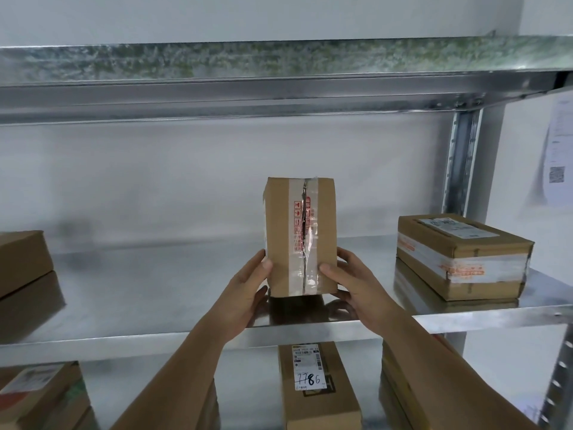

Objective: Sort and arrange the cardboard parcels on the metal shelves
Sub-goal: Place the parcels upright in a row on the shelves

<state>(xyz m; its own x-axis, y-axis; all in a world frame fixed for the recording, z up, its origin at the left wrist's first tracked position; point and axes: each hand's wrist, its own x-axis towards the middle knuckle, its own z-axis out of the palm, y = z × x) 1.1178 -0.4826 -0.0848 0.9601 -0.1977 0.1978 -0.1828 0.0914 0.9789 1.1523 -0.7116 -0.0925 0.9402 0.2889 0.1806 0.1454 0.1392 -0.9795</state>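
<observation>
A tall cardboard parcel [297, 218] with clear tape and red print down its front stands upright on the middle metal shelf [155, 305]. My left hand [248, 290] grips its lower left side, thumb on the front. My right hand [347, 283] grips its lower right side, thumb on the taped front. The parcel's bottom edge meets the shelf surface between my hands.
A flat taped parcel [462, 256] lies at the shelf's right end, and another parcel [21, 259] sits at the left edge. Below, a parcel marked 7786 [316, 386] and others [43, 395] fill the lower shelf. An upright post [462, 162] and the upper shelf [279, 76] bound the space.
</observation>
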